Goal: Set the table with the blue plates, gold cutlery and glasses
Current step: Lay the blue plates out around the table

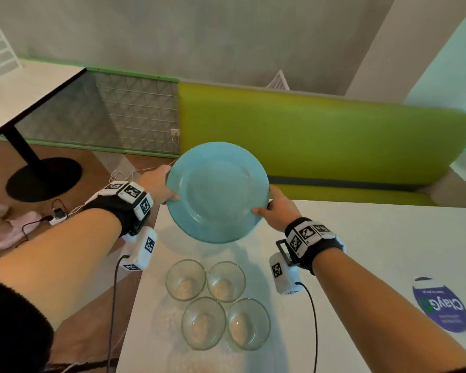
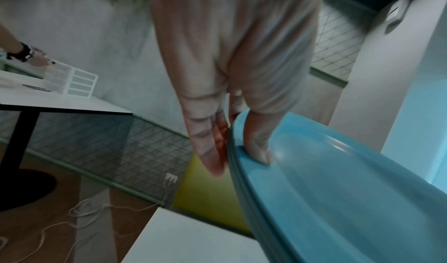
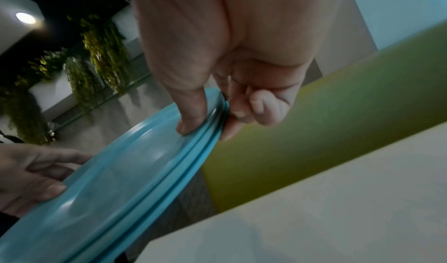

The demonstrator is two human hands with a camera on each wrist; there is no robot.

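Note:
A stack of blue plates [image 1: 217, 192] hangs tilted in the air above the far left corner of the white table [image 1: 374, 238]. My left hand [image 1: 160, 188] grips its left rim, thumb on top and fingers underneath [image 2: 210, 146]. On the right rim my right hand [image 1: 276, 211] pinches the stack, thumb on the upper face [image 3: 191, 118]. The layered rims of the blue plates [image 3: 135, 175] show in the right wrist view. Several empty glasses [image 1: 217, 302] stand grouped on the table below the plates. No gold cutlery is in view.
A green bench [image 1: 320, 138] runs behind the table. A round purple sticker [image 1: 440, 305] lies at the table's right. Left of the table are wooden floor, cables and a charger [image 1: 58, 215], and another table on a black pedestal [image 1: 42, 176]. A second person's hand [image 2: 36, 57] reaches over that table.

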